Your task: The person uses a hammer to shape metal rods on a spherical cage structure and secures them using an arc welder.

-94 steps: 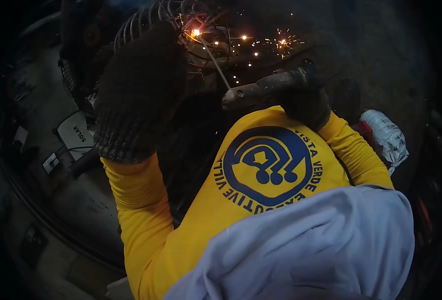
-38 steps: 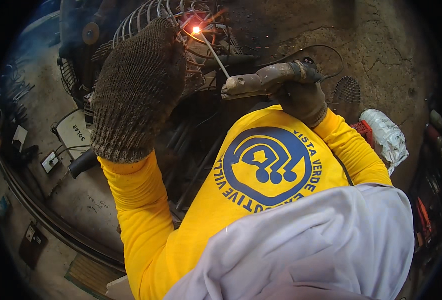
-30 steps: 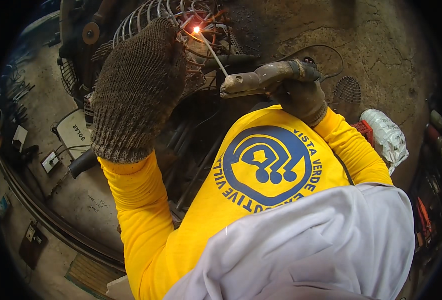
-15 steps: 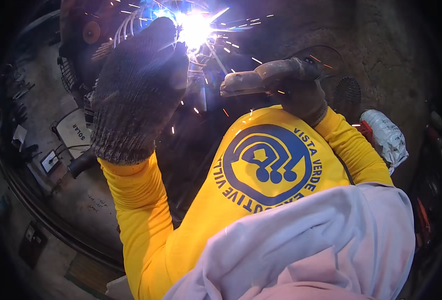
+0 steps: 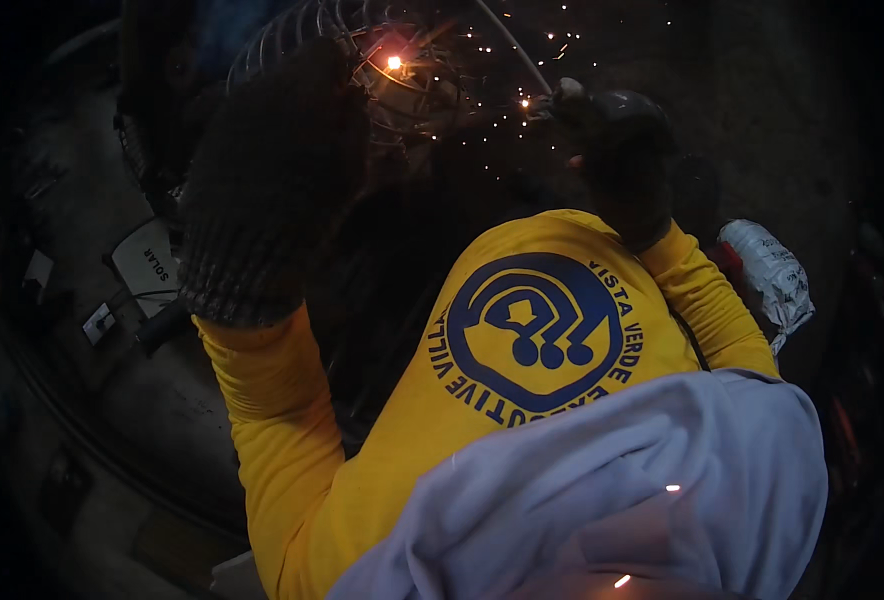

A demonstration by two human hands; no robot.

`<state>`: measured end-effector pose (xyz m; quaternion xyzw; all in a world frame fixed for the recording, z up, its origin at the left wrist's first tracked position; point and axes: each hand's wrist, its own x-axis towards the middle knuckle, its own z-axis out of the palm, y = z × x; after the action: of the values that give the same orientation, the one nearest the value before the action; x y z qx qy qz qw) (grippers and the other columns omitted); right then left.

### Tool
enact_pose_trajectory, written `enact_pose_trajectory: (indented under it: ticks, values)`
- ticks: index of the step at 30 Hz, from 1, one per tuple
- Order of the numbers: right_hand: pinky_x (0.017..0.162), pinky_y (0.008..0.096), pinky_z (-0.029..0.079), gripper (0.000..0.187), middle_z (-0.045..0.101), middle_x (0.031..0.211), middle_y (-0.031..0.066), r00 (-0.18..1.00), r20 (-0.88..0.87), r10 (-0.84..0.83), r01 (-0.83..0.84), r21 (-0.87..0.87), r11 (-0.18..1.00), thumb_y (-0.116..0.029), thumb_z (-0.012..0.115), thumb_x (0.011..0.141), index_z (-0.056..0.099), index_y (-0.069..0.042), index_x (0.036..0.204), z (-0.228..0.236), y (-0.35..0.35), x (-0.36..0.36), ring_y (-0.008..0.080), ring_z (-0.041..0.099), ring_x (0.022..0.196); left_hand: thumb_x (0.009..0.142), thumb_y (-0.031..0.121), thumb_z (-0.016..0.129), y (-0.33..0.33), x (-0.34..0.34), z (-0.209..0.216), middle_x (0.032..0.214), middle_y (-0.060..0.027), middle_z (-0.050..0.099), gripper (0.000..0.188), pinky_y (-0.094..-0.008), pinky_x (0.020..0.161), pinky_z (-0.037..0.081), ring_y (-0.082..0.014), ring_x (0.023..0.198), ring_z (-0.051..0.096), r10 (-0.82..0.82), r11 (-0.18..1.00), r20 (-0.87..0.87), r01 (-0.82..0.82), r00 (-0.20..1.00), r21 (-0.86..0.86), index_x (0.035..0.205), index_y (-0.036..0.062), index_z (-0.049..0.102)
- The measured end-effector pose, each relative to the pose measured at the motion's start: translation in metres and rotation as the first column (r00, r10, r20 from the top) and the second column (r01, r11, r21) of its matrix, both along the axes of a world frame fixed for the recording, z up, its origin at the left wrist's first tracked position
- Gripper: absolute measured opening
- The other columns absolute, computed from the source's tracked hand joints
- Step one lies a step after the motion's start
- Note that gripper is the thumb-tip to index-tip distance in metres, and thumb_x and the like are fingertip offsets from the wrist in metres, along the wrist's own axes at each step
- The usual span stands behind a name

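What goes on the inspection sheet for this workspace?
Surface: grey floor, dimly lit.
Job things: wire frame with a glowing spot; pale rod in electrode holder, clear of the spot.
Clutter: white bag at right, pale panel at left.
Hands: both gloved; left hand at the wire frame, grip hidden; right hand holds the electrode holder.
Cables: thin dark cable by the pale panel; holder's lead not made out.
Surroundings: sparks in the air; edges too dark to tell.

A single fisheye camera on the person's head looks steeply down, close above the grey cloth (image 5: pixel 642 450) below the hands, facing out over the left hand (image 5: pixel 267 190) and right hand (image 5: pixel 627 165) to the floor (image 5: pixel 762 130) beyond them.
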<state>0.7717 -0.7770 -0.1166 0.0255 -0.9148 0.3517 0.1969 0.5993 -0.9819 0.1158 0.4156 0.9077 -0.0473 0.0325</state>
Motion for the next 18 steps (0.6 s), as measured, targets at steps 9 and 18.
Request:
enact_pose_trajectory:
  ticks: [9, 18]
  values:
    - [0.087, 0.034, 0.05, 0.052, 0.059, 0.118, 0.0107, 0.973, 0.164, -0.161, 0.23, -0.689, 0.688, -0.006, 0.075, 0.083, 0.049, -0.005, 0.129, -0.022, 0.018, 0.003, 0.0225, 0.061, 0.105, 0.089, 0.014, 0.059, 0.011, 0.009, 0.008, 0.078, -0.0195, 0.062, 0.01, -0.0494, 0.066, 0.05, -0.0399, 0.074, 0.063, 0.008, 1.0, -0.032, -0.007, 0.999, 0.006, 0.092, 0.0042, 0.059]
    - [0.088, 0.0343, 0.049, 0.052, 0.061, 0.112, 0.0118, 0.917, 0.067, -0.394, 0.386, -0.403, 0.83, -0.009, 0.079, 0.082, 0.05, -0.005, 0.125, -0.021, 0.043, 0.008, 0.0246, 0.063, 0.101, 0.087, 0.013, 0.058, 0.011, 0.014, 0.007, 0.075, -0.0199, 0.062, 0.011, -0.0499, 0.065, 0.051, -0.0404, 0.073, 0.064, 0.016, 0.999, -0.07, -0.018, 0.997, -0.028, 0.092, 0.0036, 0.059]
